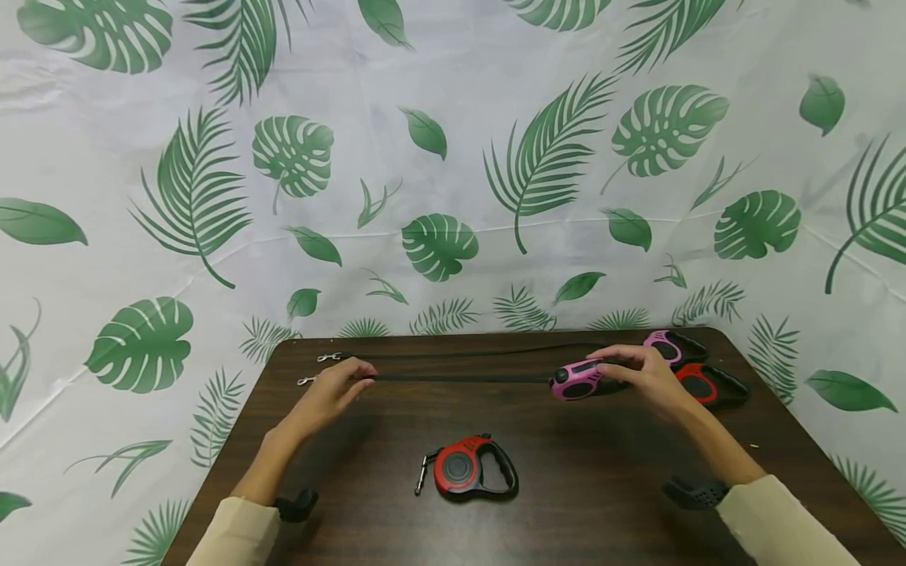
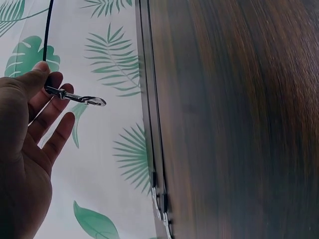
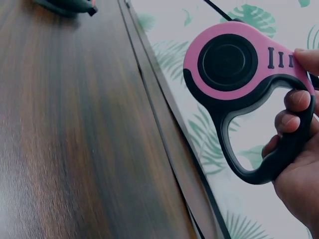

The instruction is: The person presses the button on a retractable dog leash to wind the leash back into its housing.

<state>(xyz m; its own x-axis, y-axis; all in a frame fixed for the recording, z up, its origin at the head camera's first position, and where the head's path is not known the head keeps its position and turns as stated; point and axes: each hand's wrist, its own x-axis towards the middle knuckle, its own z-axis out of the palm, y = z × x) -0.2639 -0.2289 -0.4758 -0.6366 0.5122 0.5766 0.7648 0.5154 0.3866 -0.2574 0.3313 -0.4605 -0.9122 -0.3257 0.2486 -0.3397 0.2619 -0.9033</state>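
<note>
We hold pink retractable leash [image 1: 580, 380] above table [image 1: 609, 503], right hand [image 1: 647, 377] clamped round handle. Left hand [image 1: 333, 391] pinches metal clip [image 2: 79, 97]; black cord [image 1: 460, 378] drawn out taut between. Extension looks done; retraction left. Red leash [image 1: 467, 466] lies retracted near us.

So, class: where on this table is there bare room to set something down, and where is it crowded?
Bare: the table left of the red leash, and the near right corner. Crowded: the far right corner, where the right hand holds a pink leash beside two more leashes, its cord stretched to the left hand.
</note>
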